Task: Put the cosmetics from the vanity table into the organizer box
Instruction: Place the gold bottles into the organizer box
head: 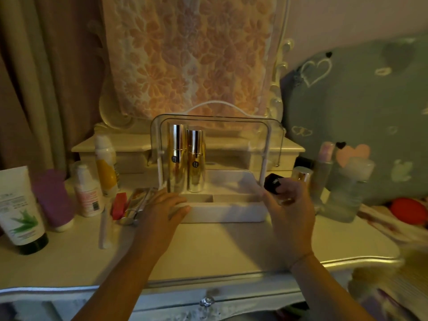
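Note:
The white organizer box (222, 213) stands mid-table with its clear lid (273, 135) raised. Two gold bottles (186, 158) stand upright in its back left part. My left hand (162, 205) lies flat on the box's front left corner. My right hand (289, 205) hovers at the box's right edge, gripping a bottle with a black cap (274, 183); its body is mostly hidden by my fingers.
Left of the box: an aloe tube (22, 209), a purple tube (53, 198), a small white bottle (89, 191), a yellow-white bottle (106, 165), a red item (119, 205), brushes (136, 207). Right: a silver-capped bottle (302, 174), clear bottles (347, 188). A towel (185, 54) covers the mirror.

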`<state>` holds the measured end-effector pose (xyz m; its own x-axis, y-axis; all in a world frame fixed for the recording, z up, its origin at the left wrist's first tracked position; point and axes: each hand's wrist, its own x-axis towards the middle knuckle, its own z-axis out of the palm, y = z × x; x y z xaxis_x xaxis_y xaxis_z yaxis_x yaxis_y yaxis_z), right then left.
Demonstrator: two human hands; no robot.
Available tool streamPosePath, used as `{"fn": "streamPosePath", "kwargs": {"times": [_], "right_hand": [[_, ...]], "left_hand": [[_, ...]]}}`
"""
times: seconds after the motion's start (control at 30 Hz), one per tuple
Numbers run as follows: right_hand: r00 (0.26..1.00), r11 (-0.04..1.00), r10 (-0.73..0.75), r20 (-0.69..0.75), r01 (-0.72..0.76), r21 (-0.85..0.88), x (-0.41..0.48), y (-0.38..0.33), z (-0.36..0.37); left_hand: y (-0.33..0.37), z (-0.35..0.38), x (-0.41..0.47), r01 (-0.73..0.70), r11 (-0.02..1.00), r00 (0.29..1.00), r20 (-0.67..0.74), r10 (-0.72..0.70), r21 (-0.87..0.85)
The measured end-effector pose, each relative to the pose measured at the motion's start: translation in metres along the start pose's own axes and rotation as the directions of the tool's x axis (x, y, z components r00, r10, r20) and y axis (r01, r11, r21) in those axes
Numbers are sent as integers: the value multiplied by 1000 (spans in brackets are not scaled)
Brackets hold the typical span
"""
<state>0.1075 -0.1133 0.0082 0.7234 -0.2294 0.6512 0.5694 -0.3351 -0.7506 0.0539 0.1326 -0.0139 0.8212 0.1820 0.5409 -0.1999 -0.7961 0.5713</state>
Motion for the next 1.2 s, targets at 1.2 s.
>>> {"fn": "streamPosePath", "kwargs": {"times": [1.2], "right_hand": [[923,958,67,378,-166,236,11,-41,50]], "left_hand": [[-12,10,6,361,925,932,2,-364,-113]]}}
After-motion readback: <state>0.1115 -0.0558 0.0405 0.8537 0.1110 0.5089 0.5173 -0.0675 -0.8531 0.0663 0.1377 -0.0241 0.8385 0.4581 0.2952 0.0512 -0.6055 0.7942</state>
